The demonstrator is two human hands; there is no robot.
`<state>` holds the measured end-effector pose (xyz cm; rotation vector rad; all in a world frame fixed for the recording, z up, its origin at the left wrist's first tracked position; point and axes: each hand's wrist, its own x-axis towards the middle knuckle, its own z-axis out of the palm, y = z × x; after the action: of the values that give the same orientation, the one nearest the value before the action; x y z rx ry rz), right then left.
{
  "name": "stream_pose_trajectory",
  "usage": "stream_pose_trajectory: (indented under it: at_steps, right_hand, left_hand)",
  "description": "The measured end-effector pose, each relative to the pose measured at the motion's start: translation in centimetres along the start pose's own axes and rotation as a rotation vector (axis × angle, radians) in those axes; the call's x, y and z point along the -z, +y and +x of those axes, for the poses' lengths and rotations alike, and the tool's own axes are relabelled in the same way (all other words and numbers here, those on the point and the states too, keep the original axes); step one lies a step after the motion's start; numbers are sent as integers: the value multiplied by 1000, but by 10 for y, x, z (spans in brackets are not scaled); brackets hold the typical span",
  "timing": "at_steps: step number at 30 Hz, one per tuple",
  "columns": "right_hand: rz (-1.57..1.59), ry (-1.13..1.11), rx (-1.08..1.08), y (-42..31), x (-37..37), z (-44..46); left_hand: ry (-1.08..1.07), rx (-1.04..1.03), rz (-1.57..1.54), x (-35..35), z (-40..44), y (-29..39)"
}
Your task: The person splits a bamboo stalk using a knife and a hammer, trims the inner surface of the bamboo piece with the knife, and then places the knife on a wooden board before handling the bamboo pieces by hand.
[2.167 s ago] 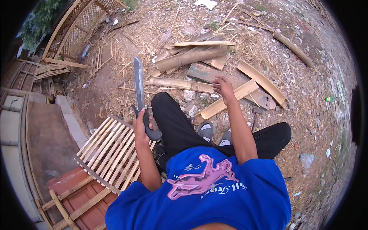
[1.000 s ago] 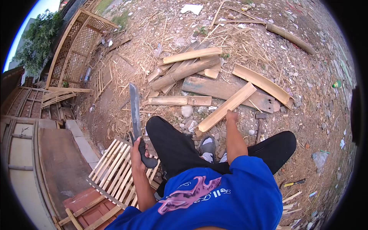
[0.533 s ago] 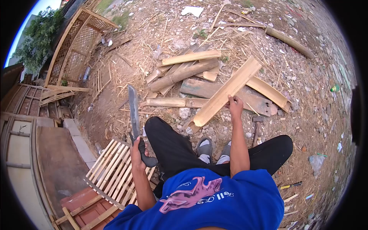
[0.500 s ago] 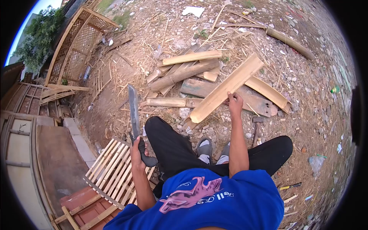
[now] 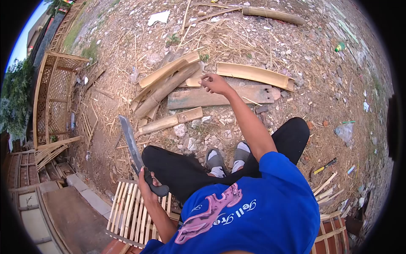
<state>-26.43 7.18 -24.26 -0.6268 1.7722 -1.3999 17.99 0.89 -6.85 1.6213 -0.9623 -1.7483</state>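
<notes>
My left hand [image 5: 148, 183] is closed around the dark handle of a machete [image 5: 130, 142], whose long blade points up and away from me. My right hand [image 5: 215, 84] reaches out over the ground with its fingers apart and nothing in them. Below it lies a weathered plank [image 5: 222, 96] with dark holes at its right end. Left of that hand is a pile of split bamboo [image 5: 169, 70] with a round bamboo pole [image 5: 167, 89]. Another split bamboo piece [image 5: 256, 75] lies to its right. A shorter bamboo piece [image 5: 171, 121] rests nearer my feet.
Beside my left arm is a slatted bamboo frame [image 5: 133, 209]. A hammer-like tool with a yellow handle [image 5: 323, 167] lies to the right. A lattice bamboo structure [image 5: 55, 97] stands at the left. A bamboo pole [image 5: 272, 15] lies far off among rubble and straw.
My right hand has let go of the long split bamboo piece and moved forward and left; that piece has left the middle. My left hand still grips the machete. The view has turned.
</notes>
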Motion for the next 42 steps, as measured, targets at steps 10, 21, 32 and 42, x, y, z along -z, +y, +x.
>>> stream_pose_trajectory:
  at_steps: [10,21,32,42]
  right_hand:
    - [338,928,-554,216,178,-56]
    - [-89,985,-689,241,224,-34]
    - [-410,1386,-334,187,224,-41]
    - [-663,973,748,-66,233,-38]
  left_hand:
    - [75,49,69,13,17,-12]
    - [168,67,111,8,30,-18]
    - [136,28,183,-4,30,-13]
    - [-20,-79,27,-13,14,-7]
